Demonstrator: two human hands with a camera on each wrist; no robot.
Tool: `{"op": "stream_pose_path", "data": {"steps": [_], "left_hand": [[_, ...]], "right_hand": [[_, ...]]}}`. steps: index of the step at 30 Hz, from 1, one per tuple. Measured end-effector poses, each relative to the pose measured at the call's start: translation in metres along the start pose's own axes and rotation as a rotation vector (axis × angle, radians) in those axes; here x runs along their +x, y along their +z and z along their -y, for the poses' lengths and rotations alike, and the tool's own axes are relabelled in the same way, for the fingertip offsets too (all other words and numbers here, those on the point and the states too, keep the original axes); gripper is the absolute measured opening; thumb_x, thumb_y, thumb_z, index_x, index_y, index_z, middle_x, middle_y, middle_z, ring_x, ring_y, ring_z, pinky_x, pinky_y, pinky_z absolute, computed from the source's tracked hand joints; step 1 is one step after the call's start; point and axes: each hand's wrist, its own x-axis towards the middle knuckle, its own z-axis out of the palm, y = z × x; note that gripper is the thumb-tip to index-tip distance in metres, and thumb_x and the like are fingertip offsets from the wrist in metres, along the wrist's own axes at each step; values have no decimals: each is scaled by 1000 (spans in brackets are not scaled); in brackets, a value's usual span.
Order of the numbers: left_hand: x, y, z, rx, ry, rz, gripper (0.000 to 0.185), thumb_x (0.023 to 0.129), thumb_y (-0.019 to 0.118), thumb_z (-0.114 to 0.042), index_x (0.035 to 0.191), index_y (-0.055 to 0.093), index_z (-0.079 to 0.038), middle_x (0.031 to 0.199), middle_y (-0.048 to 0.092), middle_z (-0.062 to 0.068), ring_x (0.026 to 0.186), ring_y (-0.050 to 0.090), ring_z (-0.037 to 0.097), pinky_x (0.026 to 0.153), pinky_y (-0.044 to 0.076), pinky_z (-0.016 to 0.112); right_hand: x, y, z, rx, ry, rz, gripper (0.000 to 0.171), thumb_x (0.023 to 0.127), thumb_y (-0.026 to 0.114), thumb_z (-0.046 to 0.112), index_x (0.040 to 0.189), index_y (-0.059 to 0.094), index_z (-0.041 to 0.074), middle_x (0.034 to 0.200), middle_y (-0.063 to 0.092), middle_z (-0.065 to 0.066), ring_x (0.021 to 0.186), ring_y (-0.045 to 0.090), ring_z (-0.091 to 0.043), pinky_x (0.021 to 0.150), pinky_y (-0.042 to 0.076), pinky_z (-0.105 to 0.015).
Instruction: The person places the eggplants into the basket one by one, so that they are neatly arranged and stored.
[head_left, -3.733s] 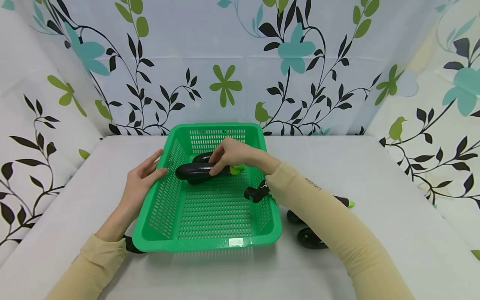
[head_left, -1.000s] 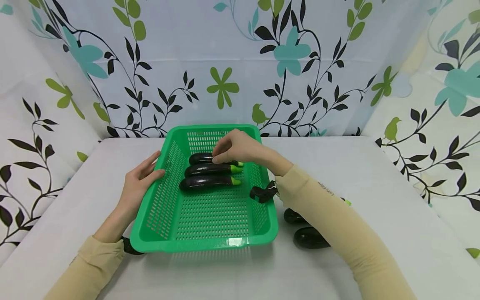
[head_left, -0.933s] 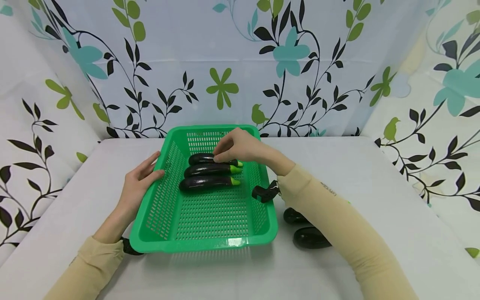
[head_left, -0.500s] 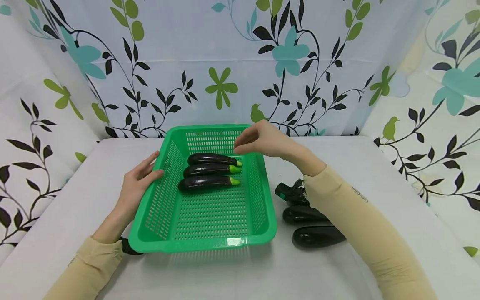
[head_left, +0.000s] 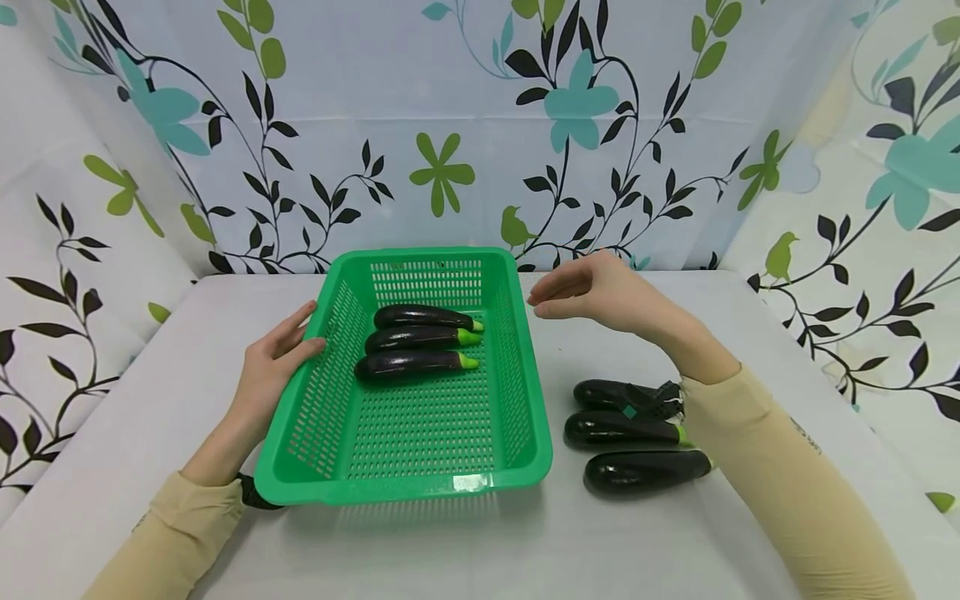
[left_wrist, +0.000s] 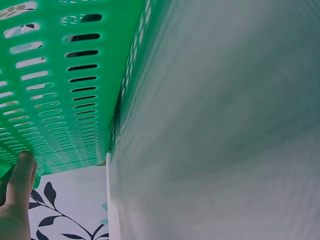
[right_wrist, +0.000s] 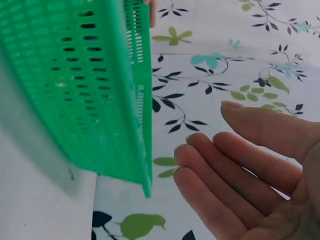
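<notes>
Green basket (head_left: 420, 433) holding three eggplants (head_left: 414, 363), steadied by flat-fingered left hand (head_left: 273, 367); right hand (head_left: 600, 292) empty, fingers loosely extended, between placements; next likely requires grasping one of three table eggplants (head_left: 622, 429).

The flat white table (head_left: 750, 333) fills the lower half of the frame. A green perforated plastic basket (head_left: 517, 417) stands on it at centre. Three dark purple eggplants (head_left: 622, 429) lie directly on the table at lower right, just beside the basket, stacked in parallel rows with stems pointing right.
</notes>
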Motion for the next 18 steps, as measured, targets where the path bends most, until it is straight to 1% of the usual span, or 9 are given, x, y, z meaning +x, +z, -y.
{"op": "stream_pose_path", "data": {"steps": [5,9,11,14,18], "left_hand": [[0,-1,0,-5,-2,4,62,99,64,-21,155,38,-16,126,64,-19,94,70,-1,72,59,19],[-1,-2,0,10,-6,-10,62,99,65,-22,155,40,-17,122,65,-22,93,69,-2,72,58,17],[-1,-1,1,-1,-8,-13,62,99,65,-21,155,39,-16,120,65,-22,93,69,-2,72,58,17],[-1,-1,1,-18,-9,-10,62,99,65,-20,155,39,-15,120,65,-22,93,70,-1,72,59,18],[0,0,0,-13,-3,-6,62,99,65,-20,155,39,-16,124,65,-19,95,69,-1,73,58,17]], "right_hand": [[-19,-6,-18,-45,21,7,27,90,76,33,113,75,18,113,75,-1,103,69,-14,89,55,-35],[-32,-7,-31,-34,48,-13,29,89,77,35,113,75,18,115,74,0,104,69,-14,88,55,-31],[-38,-8,-36,-22,54,-19,29,89,77,34,113,75,17,115,74,0,103,69,-14,86,56,-29],[-47,-9,-44,-16,52,-14,30,88,78,32,113,75,16,113,74,1,102,70,-14,85,56,-27],[-57,-10,-57,-15,60,2,29,87,79,32,113,75,18,113,74,2,101,70,-13,84,57,-26]]}}
